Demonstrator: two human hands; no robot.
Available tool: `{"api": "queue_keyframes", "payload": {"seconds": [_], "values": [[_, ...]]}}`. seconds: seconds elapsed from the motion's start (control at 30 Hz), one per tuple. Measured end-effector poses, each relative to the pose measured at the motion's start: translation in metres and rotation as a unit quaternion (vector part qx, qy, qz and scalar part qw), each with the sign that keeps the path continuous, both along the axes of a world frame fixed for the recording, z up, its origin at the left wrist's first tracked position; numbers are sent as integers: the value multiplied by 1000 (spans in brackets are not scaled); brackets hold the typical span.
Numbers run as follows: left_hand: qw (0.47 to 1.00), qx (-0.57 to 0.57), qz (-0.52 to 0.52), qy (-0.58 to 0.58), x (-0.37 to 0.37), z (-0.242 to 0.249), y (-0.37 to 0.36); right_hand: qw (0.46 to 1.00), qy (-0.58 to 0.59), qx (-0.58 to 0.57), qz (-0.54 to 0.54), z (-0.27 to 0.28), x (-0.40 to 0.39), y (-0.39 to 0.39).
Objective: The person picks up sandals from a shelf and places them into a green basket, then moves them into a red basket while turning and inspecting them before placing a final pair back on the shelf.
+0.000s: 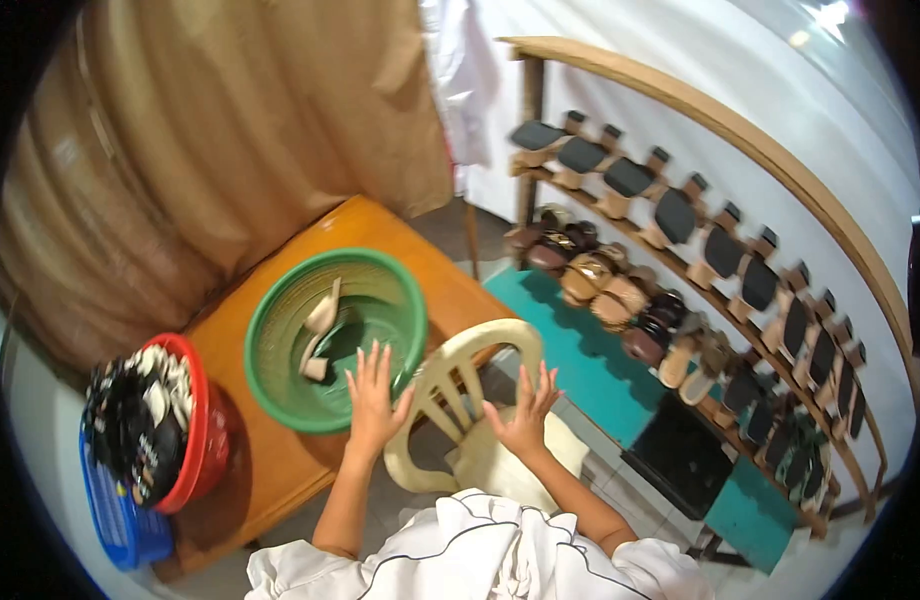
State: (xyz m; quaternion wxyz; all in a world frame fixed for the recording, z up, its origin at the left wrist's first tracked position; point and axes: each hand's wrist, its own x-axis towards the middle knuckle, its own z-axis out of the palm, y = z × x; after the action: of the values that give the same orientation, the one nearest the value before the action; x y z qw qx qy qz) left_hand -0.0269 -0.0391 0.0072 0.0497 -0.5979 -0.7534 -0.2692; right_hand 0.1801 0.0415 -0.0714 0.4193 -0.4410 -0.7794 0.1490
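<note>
My left hand (378, 402) is raised palm down with its fingers spread, overlapping the near rim of a green plastic basin (268, 385). Inside the basin lies a beige heeled sandal (322, 318) with pale straps. My right hand (523, 412) is also spread and holds nothing; in this view it overlaps the backrest of a cream plastic chair (477, 338). The basin rests on an orange-brown wooden table (442, 275), and the chair stands against the table's near right side.
On the table's left, a red basin (202, 440) holds a heap of black and cream pieces beside a blue plastic basket (130, 525). To the right, a wooden rack (700, 95) carries rows of heeled sandals (630, 178). A teal bench (570, 345) and black box (678, 455) sit below.
</note>
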Motion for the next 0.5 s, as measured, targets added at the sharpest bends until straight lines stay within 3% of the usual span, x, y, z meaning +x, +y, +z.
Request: {"api": "queue_keyframes", "payload": {"seconds": [0.1,0.23,0.37,0.5], "values": [[993,-21,119,-13,-59,-20,-45,994,-30,21,100,5,-52,-18],[979,33,199,-36,-113,-30,-82,976,-81,16,201,13,-104,-28],[982,-8,185,-31,-153,-24,-86,969,-76,9,234,2,-141,-31],[987,-133,70,-52,-206,-12,-64,973,-66,12,220,-4,-146,-31]]}}
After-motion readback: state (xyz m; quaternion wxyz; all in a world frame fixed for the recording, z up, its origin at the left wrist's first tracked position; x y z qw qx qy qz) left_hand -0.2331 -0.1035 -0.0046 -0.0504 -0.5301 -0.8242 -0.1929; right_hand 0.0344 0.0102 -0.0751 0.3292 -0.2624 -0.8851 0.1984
